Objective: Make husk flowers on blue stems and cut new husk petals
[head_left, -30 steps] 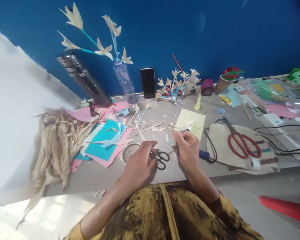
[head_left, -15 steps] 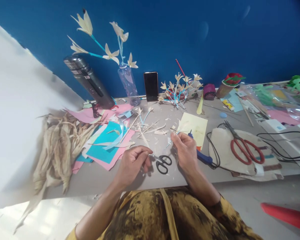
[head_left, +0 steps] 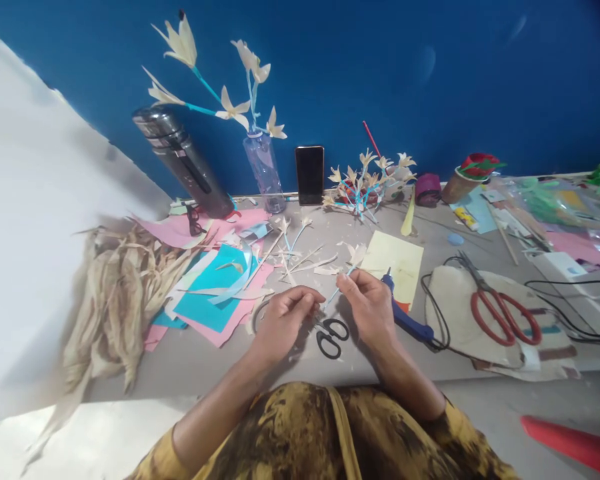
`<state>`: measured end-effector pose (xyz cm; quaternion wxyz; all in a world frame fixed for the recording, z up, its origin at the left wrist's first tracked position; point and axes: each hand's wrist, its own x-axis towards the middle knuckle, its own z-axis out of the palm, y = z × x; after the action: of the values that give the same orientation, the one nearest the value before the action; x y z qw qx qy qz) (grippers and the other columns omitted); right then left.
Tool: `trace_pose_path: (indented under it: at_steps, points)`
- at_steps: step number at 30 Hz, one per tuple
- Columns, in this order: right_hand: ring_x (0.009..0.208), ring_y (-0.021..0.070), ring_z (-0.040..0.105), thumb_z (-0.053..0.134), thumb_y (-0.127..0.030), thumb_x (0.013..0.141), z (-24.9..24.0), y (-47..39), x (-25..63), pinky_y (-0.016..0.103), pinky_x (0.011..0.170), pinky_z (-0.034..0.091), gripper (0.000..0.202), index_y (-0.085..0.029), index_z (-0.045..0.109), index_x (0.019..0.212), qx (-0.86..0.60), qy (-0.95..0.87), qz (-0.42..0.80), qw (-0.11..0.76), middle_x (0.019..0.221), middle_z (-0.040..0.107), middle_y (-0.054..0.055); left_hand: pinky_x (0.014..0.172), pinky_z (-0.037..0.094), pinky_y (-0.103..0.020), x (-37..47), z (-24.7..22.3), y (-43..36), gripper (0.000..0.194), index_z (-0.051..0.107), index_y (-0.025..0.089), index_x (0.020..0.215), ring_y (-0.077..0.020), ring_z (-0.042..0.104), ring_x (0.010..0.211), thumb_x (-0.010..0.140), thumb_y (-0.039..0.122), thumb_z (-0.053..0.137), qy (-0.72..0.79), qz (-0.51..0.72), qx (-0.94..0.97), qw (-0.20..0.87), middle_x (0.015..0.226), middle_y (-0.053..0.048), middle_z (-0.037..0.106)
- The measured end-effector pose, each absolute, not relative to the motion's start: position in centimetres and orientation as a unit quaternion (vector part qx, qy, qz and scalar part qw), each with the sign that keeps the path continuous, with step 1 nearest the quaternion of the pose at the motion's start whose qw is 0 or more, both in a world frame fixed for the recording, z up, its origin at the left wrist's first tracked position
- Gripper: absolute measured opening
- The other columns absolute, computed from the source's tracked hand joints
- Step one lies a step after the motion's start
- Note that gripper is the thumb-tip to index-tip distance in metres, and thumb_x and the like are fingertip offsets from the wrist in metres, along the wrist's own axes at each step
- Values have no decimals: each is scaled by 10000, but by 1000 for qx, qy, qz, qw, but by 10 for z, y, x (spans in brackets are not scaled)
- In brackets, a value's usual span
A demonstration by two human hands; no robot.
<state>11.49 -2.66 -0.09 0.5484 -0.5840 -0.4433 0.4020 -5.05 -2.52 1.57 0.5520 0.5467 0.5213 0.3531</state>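
My right hand (head_left: 367, 303) pinches the thin light-blue stem of a cream handmade flower (head_left: 355, 255), its petals pointing up and away from me. My left hand (head_left: 289, 319) is closed, thumb against forefinger, beside the stem's lower end; what it pinches, if anything, is too small to make out. Just below the fingertips lie black-handled scissors (head_left: 330, 339) on the table, their blades partly hidden by my left hand. To the right of my right hand rests a blue glue gun (head_left: 407, 320), its tip near a pale yellow sheet (head_left: 395, 263).
Dried husks (head_left: 97, 307) and coloured paper (head_left: 215, 293) lie left. Behind stand a dark flask (head_left: 185, 163), a bottle of flowers (head_left: 264, 170), a phone (head_left: 310, 175) and a flower bunch (head_left: 365, 187). Red-handled scissors (head_left: 505, 313) lie on a cloth (head_left: 445, 293) at right.
My left hand has moved right, nearer to the stem in my right hand. The flower now shows more clearly above my right fingers. The whole view has shifted slightly.
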Motion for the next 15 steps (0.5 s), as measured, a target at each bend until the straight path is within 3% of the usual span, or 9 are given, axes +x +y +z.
trace_pose_path:
  at_steps: [8,12,15]
  points:
    - [512,100,302,667,-473,828,1,-23,113,241,477,276,441,-214,439,554,-592,-455,402,530,516,354,-67,641,436,-262,-44,10,-19,284,732,137,712,-135,569,622,743,417,768,453,308,379,746,697,-63,670]
    - [507,101,310,665,-466,820,2,-23,114,239,473,286,435,-215,442,544,-596,-455,399,527,505,358,-67,601,405,-239,-42,7,-18,241,715,132,661,-108,539,570,640,331,849,448,308,339,768,624,-39,644]
    - [507,103,323,678,-469,807,2,-23,115,243,482,305,442,-215,445,531,-607,-447,388,530,498,373,-65,591,406,-243,-41,7,-18,203,731,143,680,-110,533,560,646,310,840,485,326,350,732,594,-17,626]
